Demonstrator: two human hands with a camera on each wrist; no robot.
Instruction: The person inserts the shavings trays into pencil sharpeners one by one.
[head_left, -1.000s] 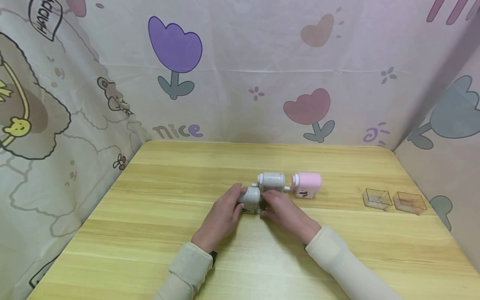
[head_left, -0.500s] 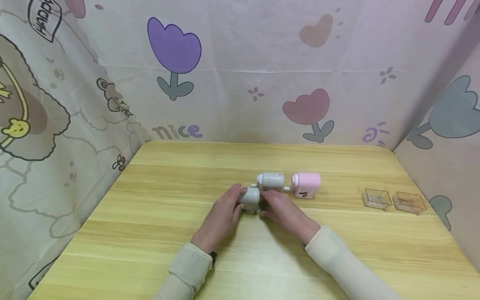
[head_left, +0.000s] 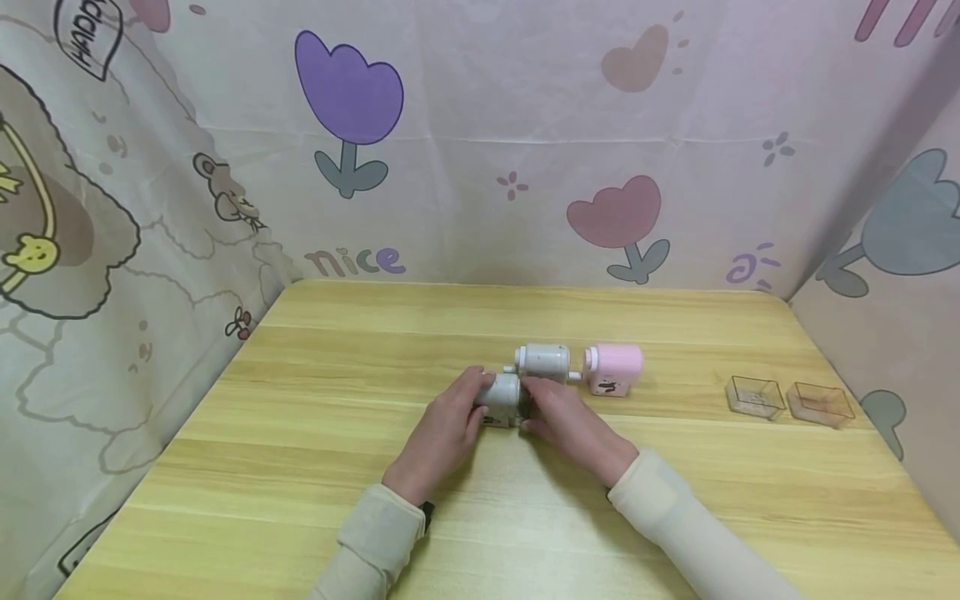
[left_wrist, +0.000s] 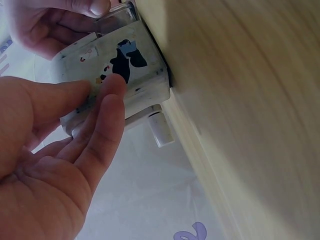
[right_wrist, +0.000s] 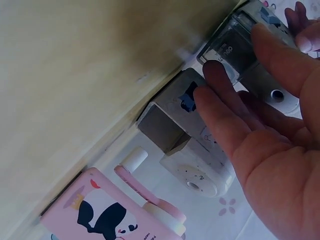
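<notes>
My left hand grips a grey hand-crank pencil sharpener on the wooden table. In the left wrist view its panda-like print faces the thumb, and the crank handle sticks out beyond the fingers. My right hand pinches a clear shavings drawer at the sharpener's end, with the drawer partly inside the body. Just behind stands a second grey sharpener; its drawer slot gapes in the right wrist view. A pink sharpener stands to the right of that one.
Two clear drawers lie at the table's right side, the right-hand one tinted reddish. Patterned cloth hangs along the table's back edge and both sides.
</notes>
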